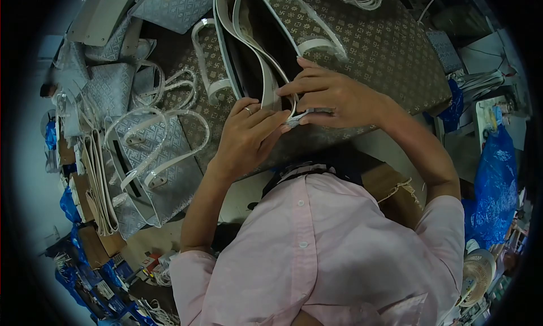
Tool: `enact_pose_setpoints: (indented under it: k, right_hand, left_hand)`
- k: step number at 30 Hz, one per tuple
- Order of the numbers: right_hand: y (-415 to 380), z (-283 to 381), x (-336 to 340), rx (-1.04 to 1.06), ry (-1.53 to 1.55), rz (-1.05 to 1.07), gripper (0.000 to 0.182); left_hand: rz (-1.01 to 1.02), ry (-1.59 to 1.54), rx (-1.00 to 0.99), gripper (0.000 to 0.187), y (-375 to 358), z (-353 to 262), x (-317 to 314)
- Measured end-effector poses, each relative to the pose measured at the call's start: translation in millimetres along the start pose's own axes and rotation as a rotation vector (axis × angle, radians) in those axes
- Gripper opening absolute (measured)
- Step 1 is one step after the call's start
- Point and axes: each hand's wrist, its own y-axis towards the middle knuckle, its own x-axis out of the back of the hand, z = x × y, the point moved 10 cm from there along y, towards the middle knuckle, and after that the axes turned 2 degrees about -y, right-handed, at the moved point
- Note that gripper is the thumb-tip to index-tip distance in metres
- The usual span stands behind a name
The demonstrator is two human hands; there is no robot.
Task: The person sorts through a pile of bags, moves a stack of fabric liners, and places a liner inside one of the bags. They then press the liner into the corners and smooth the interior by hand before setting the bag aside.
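An open bag (225,36) with white edges and a dark inside lies on the brown patterned table (390,48), its white handles spread to both sides. My left hand (248,132), with a ring on one finger, is closed on the near end of the bag. Across from it, my right hand (339,99) has its thumb and a finger around a small grey metallic piece (320,110) beside the bag's corner, while its other fingers reach over the rim. A small pale bit (294,121) sits between the two hands.
At the left lies a grey patterned bag (169,150) with looped white handles. More grey patterned pieces (107,88) are piled behind it. A blue plastic bag (493,184) hangs at the right, above a fan (478,272). A cardboard box (390,190) stands under the table's edge.
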Motion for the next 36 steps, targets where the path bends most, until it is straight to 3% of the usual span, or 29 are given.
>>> enact_pose_setpoints:
  k: [8, 12, 15, 17, 29, 36]
  right_hand:
    - [0, 0, 0, -0.017, 0.001, -0.025, 0.025]
    - [7, -3, -2, -0.088, 0.036, 0.081, 0.03]
    - [11, 5, -5, 0.029, -0.04, 0.121, 0.031]
    - [13, 13, -3, 0.113, -0.129, 0.093, 0.027]
    - [11, 15, -8, 0.164, -0.054, 0.089, 0.016]
    - [17, 2, -4, 0.075, 0.117, 0.116, 0.012]
  left_hand:
    - [-0.087, -0.002, 0.038, 0.019, -2, -1, 1]
    - [-0.129, 0.004, 0.037, 0.02, -6, -6, 0]
    - [-0.162, 0.013, 0.042, 0.02, -7, -5, 0]
    - [-0.172, 0.014, 0.042, 0.021, -8, -5, 1]
    - [-0.149, 0.034, -0.006, 0.024, -12, -10, 0]
    - [-0.161, 0.019, -0.008, 0.023, -14, -8, 1]
